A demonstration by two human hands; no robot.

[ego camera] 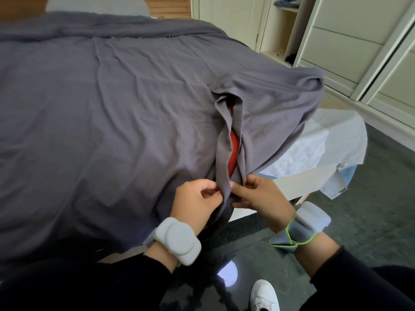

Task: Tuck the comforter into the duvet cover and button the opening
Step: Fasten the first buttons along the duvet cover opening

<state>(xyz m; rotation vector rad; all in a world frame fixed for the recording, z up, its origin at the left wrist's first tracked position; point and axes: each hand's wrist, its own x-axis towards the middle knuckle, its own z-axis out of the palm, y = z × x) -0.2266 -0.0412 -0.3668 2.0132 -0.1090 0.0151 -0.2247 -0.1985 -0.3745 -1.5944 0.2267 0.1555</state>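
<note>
Bed surface: grey duvet cover with slit opening running straight away from both hands; left hand and right hand pinch opposite edges at its near end, red comforter showing just beyond.

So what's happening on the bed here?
A person is closing up a grey duvet cover spread over the bed. The left hand and right hand each pinch one edge of the opening at its near end, seemingly to button it. Farther up, the slit gapes and the red comforter shows through.
</note>
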